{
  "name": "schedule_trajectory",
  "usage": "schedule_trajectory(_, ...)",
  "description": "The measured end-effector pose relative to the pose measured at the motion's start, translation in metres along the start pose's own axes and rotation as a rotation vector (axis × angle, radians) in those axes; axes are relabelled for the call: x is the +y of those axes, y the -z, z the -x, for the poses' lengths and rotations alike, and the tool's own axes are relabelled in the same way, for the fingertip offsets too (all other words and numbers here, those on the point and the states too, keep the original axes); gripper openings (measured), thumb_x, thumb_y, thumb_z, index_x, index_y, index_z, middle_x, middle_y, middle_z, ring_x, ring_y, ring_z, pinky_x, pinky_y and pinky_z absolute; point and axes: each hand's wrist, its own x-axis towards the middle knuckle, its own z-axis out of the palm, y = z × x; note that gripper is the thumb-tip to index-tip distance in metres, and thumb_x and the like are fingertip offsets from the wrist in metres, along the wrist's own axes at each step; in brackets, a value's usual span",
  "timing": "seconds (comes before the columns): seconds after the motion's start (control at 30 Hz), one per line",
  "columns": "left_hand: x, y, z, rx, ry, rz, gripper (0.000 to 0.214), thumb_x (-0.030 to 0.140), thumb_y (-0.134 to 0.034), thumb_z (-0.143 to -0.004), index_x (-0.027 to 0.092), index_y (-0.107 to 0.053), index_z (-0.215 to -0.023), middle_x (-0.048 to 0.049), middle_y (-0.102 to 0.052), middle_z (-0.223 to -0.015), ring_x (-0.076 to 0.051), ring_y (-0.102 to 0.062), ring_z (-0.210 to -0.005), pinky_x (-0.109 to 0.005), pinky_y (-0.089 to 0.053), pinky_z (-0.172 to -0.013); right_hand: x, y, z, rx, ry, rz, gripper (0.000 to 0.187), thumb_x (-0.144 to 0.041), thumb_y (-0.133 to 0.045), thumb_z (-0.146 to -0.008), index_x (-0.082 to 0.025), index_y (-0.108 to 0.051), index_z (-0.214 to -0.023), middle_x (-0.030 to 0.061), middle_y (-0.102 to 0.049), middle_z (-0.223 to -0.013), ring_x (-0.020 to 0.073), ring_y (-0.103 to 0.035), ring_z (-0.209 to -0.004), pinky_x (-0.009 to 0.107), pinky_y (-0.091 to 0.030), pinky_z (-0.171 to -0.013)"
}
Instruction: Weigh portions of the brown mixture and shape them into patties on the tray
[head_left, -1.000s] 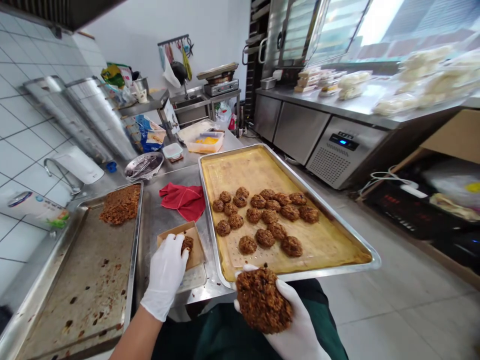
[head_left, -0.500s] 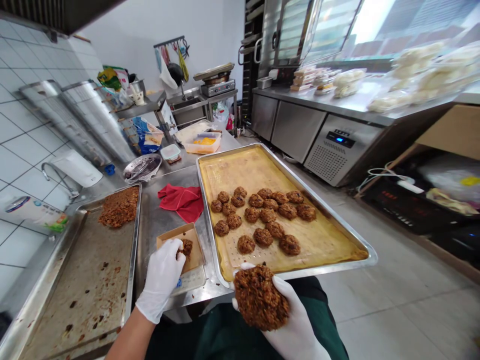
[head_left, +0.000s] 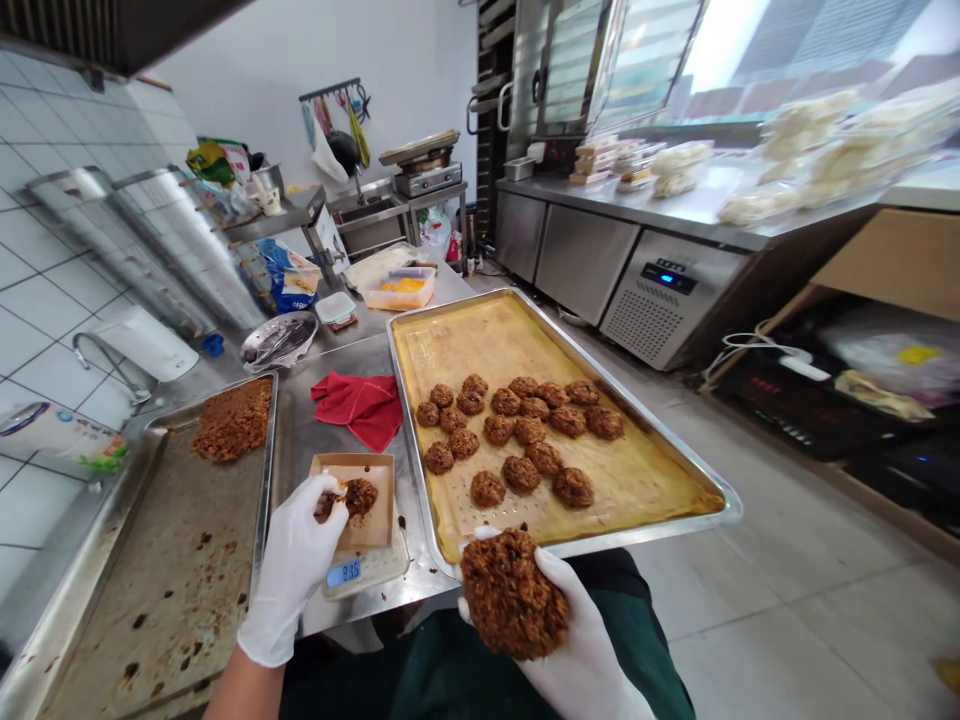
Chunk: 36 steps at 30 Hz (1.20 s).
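Note:
My right hand (head_left: 581, 640), in a white glove, cups a large lump of brown oat dough (head_left: 512, 595) just below the near edge of the baking tray (head_left: 667, 450). My left hand (head_left: 292, 570), also gloved, pinches a small bit of dough (head_left: 327, 503) beside the portion (head_left: 361, 495) lying in a cardboard dish (head_left: 375, 520) on a small digital scale (head_left: 360, 572). The baking tray carries a tan perforated mat and several round dough pieces (head_left: 517, 435).
A worn steel tray (head_left: 165, 570) at left holds a heap of dough (head_left: 232, 420) at its far end. A red cloth (head_left: 360, 405) lies between the trays. Behind stand a metal bowl (head_left: 279, 340), plastic containers (head_left: 397, 288) and a steel counter (head_left: 675, 215).
My left hand has drawn back from the cardboard dish toward me with a pinch of dough, uncovering the scale's display. The right hand and its lump have barely shifted.

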Motion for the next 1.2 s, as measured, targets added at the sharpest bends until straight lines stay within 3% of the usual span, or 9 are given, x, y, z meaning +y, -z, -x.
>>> schedule_trajectory(0.17, 0.011, 0.006, -0.001, 0.039, -0.009, 0.082, 0.017, 0.03, -0.06, -0.086, 0.024, -0.064, -0.102, -0.0023, -0.072, -0.103, -0.02, -0.07, -0.094, -0.032, -0.055, -0.085, 0.0, -0.001, 0.0, -0.002, 0.005, 0.002, 0.039, -0.039, -0.067, -0.084, -0.014, -0.074, -0.112, 0.0152, -0.078, -0.112, 0.0303, -0.073, -0.101, 0.056, -0.053, -0.095)
schedule_trajectory(0.3, 0.062, 0.003, 0.021, 0.019, -0.095, 0.135, 0.016, 0.029, -0.061, -0.09, 0.025, -0.066, -0.105, -0.0043, -0.07, -0.111, -0.021, -0.069, -0.101, -0.033, -0.059, -0.087, 0.006, -0.009, 0.0, -0.006, 0.0, 0.024, 0.037, -0.039, -0.066, -0.085, -0.016, -0.075, -0.111, 0.0135, -0.078, -0.113, 0.0291, -0.073, -0.102, 0.053, -0.053, -0.096)
schedule_trajectory(0.43, 0.114, -0.025, 0.056, 0.078, -0.388, 0.022, 0.024, 0.019, -0.057, -0.094, 0.027, -0.068, -0.114, -0.006, -0.072, -0.117, -0.021, -0.07, -0.107, -0.035, -0.059, -0.096, 0.013, -0.018, -0.003, 0.03, 0.006, -0.001, 0.03, -0.037, -0.07, -0.082, -0.02, -0.077, -0.105, 0.0072, -0.08, -0.109, 0.0234, -0.072, -0.102, 0.043, -0.051, -0.104)
schedule_trajectory(0.53, 0.13, -0.046, 0.069, 0.089, -0.596, -0.111, 0.032, 0.011, -0.05, -0.094, 0.022, -0.066, -0.12, -0.0081, -0.075, -0.114, -0.023, -0.072, -0.103, -0.037, -0.063, -0.092, 0.015, -0.019, -0.005, 0.158, 0.033, -0.039, 0.021, -0.032, -0.073, -0.079, -0.023, -0.079, -0.096, 0.0027, -0.081, -0.102, 0.0199, -0.071, -0.105, 0.035, -0.045, -0.111)
schedule_trajectory(0.73, 0.131, -0.04, 0.07, 0.064, -0.66, -0.232, 0.044, 0.003, -0.043, -0.09, 0.014, -0.062, -0.128, -0.0119, -0.072, -0.124, -0.028, -0.071, -0.108, -0.042, -0.065, -0.089, 0.012, -0.022, -0.004, 0.284, 0.058, -0.081, 0.021, -0.031, -0.071, -0.077, -0.025, -0.08, -0.095, 0.0017, -0.082, -0.098, 0.0231, -0.068, -0.113, 0.038, -0.041, -0.116)
schedule_trajectory(0.97, 0.135, -0.043, 0.074, 0.142, -0.7, -0.139, 0.031, 0.004, -0.055, -0.089, 0.01, -0.065, -0.118, -0.0156, -0.074, -0.108, -0.027, -0.07, -0.103, -0.041, -0.064, -0.09, 0.013, -0.023, -0.007, 0.201, 0.056, 0.071, 0.024, -0.038, -0.077, -0.07, -0.026, -0.08, -0.09, 0.0027, -0.081, -0.103, 0.0282, -0.067, -0.117, 0.044, -0.04, -0.117)
schedule_trajectory(1.07, 0.136, -0.038, 0.075, 0.108, -0.719, -0.08, 0.03, 0.006, -0.052, -0.091, 0.012, -0.066, -0.117, -0.0128, -0.074, -0.106, -0.024, -0.071, -0.101, -0.036, -0.063, -0.089, 0.013, -0.021, -0.007, 0.197, 0.06, 0.089, 0.022, -0.04, -0.077, -0.07, -0.026, -0.08, -0.087, 0.0031, -0.081, -0.101, 0.0273, -0.07, -0.108, 0.044, -0.044, -0.114)
schedule_trajectory(1.13, 0.128, -0.024, 0.066, 0.115, -0.651, -0.048, 0.032, 0.006, -0.049, -0.092, 0.018, -0.065, -0.118, -0.009, -0.074, -0.11, -0.021, -0.07, -0.103, -0.032, -0.061, -0.091, 0.011, -0.02, -0.006, 0.191, 0.069, 0.063, 0.022, -0.041, -0.073, -0.075, -0.027, -0.08, -0.09, 0.0031, -0.081, -0.102, 0.0259, -0.072, -0.103, 0.046, -0.046, -0.112)
schedule_trajectory(1.2, 0.109, -0.006, 0.047, 0.179, -0.492, -0.071, 0.033, 0.008, -0.048, -0.094, 0.023, -0.065, -0.118, -0.0063, -0.073, -0.116, -0.019, -0.068, -0.108, -0.032, -0.057, -0.096, 0.008, -0.021, -0.004, 0.172, 0.06, 0.034, 0.028, -0.044, -0.068, -0.08, -0.026, -0.079, -0.099, 0.0049, -0.08, -0.107, 0.0262, -0.072, -0.102, 0.052, -0.047, -0.109)
